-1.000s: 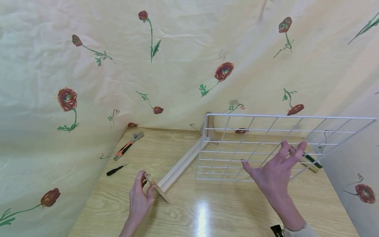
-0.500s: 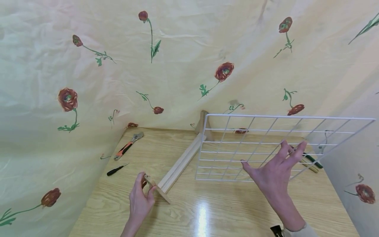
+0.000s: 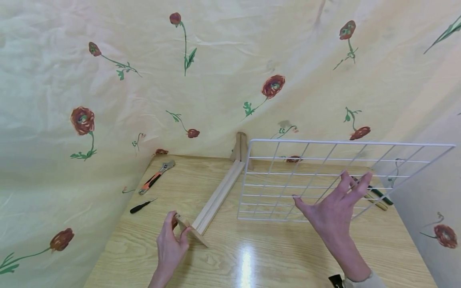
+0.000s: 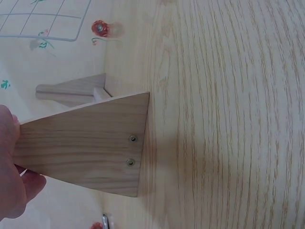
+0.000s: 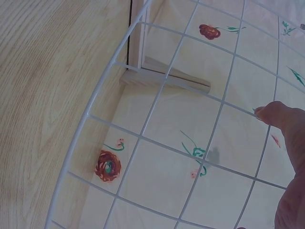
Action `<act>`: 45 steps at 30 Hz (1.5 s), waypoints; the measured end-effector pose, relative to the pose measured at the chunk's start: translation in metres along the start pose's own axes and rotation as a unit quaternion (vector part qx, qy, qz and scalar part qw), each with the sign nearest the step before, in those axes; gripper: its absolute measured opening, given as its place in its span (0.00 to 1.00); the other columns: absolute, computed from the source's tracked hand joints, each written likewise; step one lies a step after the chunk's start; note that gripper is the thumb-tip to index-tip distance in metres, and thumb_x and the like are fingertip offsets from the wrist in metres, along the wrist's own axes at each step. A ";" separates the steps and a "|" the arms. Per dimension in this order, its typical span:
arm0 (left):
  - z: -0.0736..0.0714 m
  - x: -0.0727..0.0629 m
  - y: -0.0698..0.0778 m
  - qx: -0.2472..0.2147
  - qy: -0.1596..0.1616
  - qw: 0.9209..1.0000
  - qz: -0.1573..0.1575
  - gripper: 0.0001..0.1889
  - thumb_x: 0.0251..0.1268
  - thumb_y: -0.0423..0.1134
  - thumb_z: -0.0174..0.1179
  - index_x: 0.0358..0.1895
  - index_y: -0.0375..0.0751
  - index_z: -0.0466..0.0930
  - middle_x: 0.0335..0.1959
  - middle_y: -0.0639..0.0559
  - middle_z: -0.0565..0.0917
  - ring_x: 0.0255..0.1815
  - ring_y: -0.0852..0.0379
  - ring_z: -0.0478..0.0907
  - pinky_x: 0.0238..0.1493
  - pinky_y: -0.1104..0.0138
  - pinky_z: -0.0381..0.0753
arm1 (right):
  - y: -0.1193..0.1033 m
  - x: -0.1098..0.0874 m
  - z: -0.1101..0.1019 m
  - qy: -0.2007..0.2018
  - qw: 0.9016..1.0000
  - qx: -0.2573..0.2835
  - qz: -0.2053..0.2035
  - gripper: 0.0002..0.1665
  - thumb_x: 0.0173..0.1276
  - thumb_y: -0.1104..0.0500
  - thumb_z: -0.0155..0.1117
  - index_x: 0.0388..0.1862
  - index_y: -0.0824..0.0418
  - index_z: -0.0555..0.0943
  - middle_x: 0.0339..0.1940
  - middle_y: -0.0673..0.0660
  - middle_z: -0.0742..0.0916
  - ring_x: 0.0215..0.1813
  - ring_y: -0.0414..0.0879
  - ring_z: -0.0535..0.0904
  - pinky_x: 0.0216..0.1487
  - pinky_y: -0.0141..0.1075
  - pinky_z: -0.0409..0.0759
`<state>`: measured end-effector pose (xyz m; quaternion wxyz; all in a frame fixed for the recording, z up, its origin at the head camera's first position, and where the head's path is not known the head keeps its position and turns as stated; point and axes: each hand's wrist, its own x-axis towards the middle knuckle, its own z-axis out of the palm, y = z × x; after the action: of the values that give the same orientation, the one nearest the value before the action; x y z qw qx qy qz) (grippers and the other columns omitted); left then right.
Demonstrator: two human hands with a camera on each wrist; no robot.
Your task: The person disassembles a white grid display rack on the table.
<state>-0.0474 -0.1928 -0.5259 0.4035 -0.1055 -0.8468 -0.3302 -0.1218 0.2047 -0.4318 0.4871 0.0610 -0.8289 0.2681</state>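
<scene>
My left hand [image 3: 171,244] pinches the narrow top of the near wooden end piece [image 3: 194,234] of a stand. In the left wrist view this end piece [image 4: 86,148] is a tapered board with two screws near its wide base. A grooved wooden bar [image 3: 217,200] joins it to a matching far end piece [image 3: 240,146], whose top also has a groove. My right hand [image 3: 333,218] holds a white wire grid [image 3: 309,141] tilted up, fingers spread across the wires. The grid stands to the right of the stand, apart from the bar.
An adjustable wrench [image 3: 156,177] and a black screwdriver [image 3: 142,206] lie at the table's left. Behind the grid, at right, lies a tool with a green handle [image 3: 382,197]. A black object [image 3: 336,281] shows by the right sleeve. Flower-patterned cloth [image 3: 216,88] bounds the table.
The stand's far end has swung left, out from behind the grid's left edge, while the near end stays almost in place in my left hand. The grid has hardly moved.
</scene>
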 end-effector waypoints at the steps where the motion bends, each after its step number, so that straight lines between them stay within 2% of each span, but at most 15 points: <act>1: 0.000 0.000 0.000 0.000 -0.001 1.000 -0.002 0.33 0.71 0.55 0.57 0.60 0.25 0.68 0.38 0.33 0.82 0.35 0.35 0.84 0.32 0.51 0.87 | 0.000 0.000 0.000 0.001 1.000 0.000 0.000 0.72 0.27 0.43 0.80 0.70 0.69 0.54 0.74 0.78 0.46 0.59 0.71 0.64 0.38 0.68 0.72; 7: 0.000 -0.002 0.001 0.006 -0.002 1.000 -0.007 0.34 0.69 0.56 0.58 0.59 0.23 0.69 0.38 0.32 0.83 0.35 0.34 0.84 0.32 0.51 0.87 | 0.000 -0.001 0.000 0.005 1.000 0.002 -0.001 0.73 0.27 0.44 0.80 0.70 0.69 0.54 0.74 0.78 0.47 0.58 0.71 0.64 0.38 0.69 0.72; 13: 0.003 -0.003 0.002 0.023 0.019 1.000 -0.001 0.35 0.70 0.60 0.55 0.59 0.26 0.70 0.36 0.32 0.83 0.29 0.34 0.84 0.24 0.48 0.85 | -0.001 -0.001 0.000 0.004 1.000 -0.001 0.000 0.72 0.29 0.42 0.78 0.70 0.69 0.54 0.74 0.78 0.46 0.58 0.71 0.64 0.37 0.69 0.72; 18: 0.004 -0.005 0.006 0.030 0.025 0.999 -0.005 0.36 0.69 0.61 0.55 0.58 0.26 0.70 0.36 0.32 0.83 0.28 0.34 0.83 0.21 0.48 0.84 | 0.000 -0.002 0.000 0.003 1.000 -0.005 -0.001 0.72 0.27 0.43 0.80 0.70 0.69 0.55 0.74 0.79 0.47 0.58 0.72 0.65 0.34 0.69 0.73; 22: 0.005 -0.005 0.009 0.039 0.030 0.999 -0.009 0.36 0.69 0.62 0.55 0.57 0.27 0.71 0.35 0.35 0.82 0.27 0.35 0.83 0.18 0.50 0.83 | 0.000 -0.003 -0.001 -0.003 1.000 -0.013 0.001 0.72 0.28 0.41 0.80 0.70 0.70 0.55 0.74 0.79 0.46 0.59 0.72 0.65 0.33 0.68 0.75; 24: 0.005 -0.005 0.010 0.045 0.031 0.998 -0.009 0.36 0.69 0.62 0.55 0.57 0.27 0.71 0.34 0.36 0.82 0.26 0.37 0.82 0.15 0.54 0.81 | 0.000 -0.004 -0.002 -0.008 1.000 -0.014 0.001 0.73 0.29 0.41 0.80 0.70 0.70 0.55 0.74 0.80 0.46 0.59 0.72 0.65 0.35 0.68 0.76; 28: 0.008 -0.006 0.013 0.055 0.030 0.998 -0.005 0.34 0.70 0.61 0.56 0.57 0.28 0.71 0.33 0.39 0.80 0.20 0.45 0.77 0.09 0.72 0.68 | 0.000 -0.004 -0.004 -0.019 1.000 -0.018 0.001 0.72 0.31 0.40 0.78 0.70 0.70 0.53 0.74 0.80 0.45 0.63 0.73 0.63 0.37 0.69 0.76; 31: 0.011 -0.006 0.016 0.060 0.035 0.998 0.001 0.34 0.69 0.61 0.56 0.56 0.29 0.72 0.33 0.40 0.81 0.14 0.55 0.71 0.08 0.80 0.56 | 0.000 -0.004 -0.004 -0.023 1.000 -0.019 0.001 0.72 0.32 0.39 0.78 0.70 0.70 0.53 0.74 0.80 0.44 0.65 0.73 0.62 0.39 0.70 0.77; 34: 0.014 -0.006 0.018 0.062 0.043 0.997 0.007 0.33 0.69 0.61 0.57 0.55 0.29 0.72 0.33 0.40 0.81 0.12 0.67 0.62 0.08 0.81 0.52 | 0.001 -0.004 -0.005 -0.023 1.000 -0.017 -0.002 0.72 0.32 0.40 0.78 0.70 0.70 0.53 0.74 0.81 0.44 0.65 0.73 0.62 0.40 0.70 0.76; 36: 0.016 -0.006 0.019 0.064 0.049 0.997 0.012 0.33 0.70 0.61 0.57 0.54 0.28 0.72 0.33 0.40 0.81 0.14 0.75 0.57 0.07 0.81 0.51 | 0.001 -0.005 -0.005 -0.023 1.000 -0.015 -0.003 0.72 0.31 0.41 0.79 0.71 0.70 0.53 0.73 0.81 0.44 0.62 0.73 0.64 0.40 0.70 0.76; 40: 0.021 -0.008 0.022 0.072 0.058 0.996 0.020 0.32 0.70 0.61 0.57 0.52 0.28 0.73 0.32 0.41 0.81 0.17 0.80 0.52 0.07 0.82 0.49 | 0.002 -0.005 -0.006 -0.024 1.000 -0.012 -0.002 0.73 0.30 0.43 0.81 0.71 0.68 0.52 0.73 0.82 0.44 0.61 0.74 0.63 0.39 0.70 0.76; 45: 0.027 -0.009 0.027 0.070 0.067 0.995 0.029 0.32 0.69 0.60 0.58 0.51 0.29 0.74 0.32 0.42 0.82 0.18 0.81 0.51 0.07 0.83 0.49 | 0.003 -0.006 -0.006 -0.023 1.000 -0.009 0.000 0.74 0.29 0.43 0.80 0.72 0.69 0.52 0.73 0.81 0.44 0.61 0.73 0.64 0.43 0.71 0.75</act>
<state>-0.0464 -0.1541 -0.5321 0.4753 -0.0787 -0.8354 -0.2646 -0.1150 0.2093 -0.4355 0.4688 0.0625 -0.8421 0.2593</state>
